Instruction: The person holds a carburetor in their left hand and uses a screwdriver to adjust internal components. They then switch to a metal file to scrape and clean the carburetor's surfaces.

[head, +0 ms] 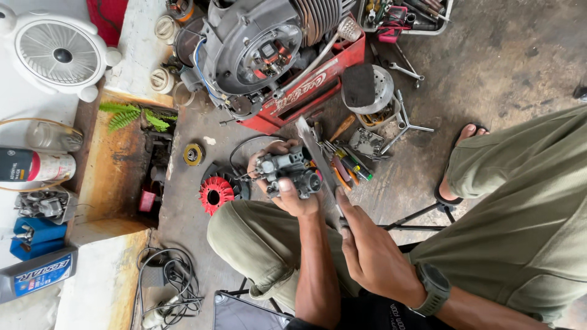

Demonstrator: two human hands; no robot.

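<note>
Carburettor [288, 173] sits clamped in our left hand [287, 186] above the left knee, already off the engine [263, 49] behind, its round mouth pointing lower right. Our right hand [373, 253] grips a flat file [319, 164], blade running up-left across the body; we judge the filing unfinished.

Dull grey cast-metal carburetor [288, 172]

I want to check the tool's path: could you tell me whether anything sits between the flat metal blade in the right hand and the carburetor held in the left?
Nothing visible does. The blade in the right hand runs right alongside the carburetor gripped by the left hand.
</note>
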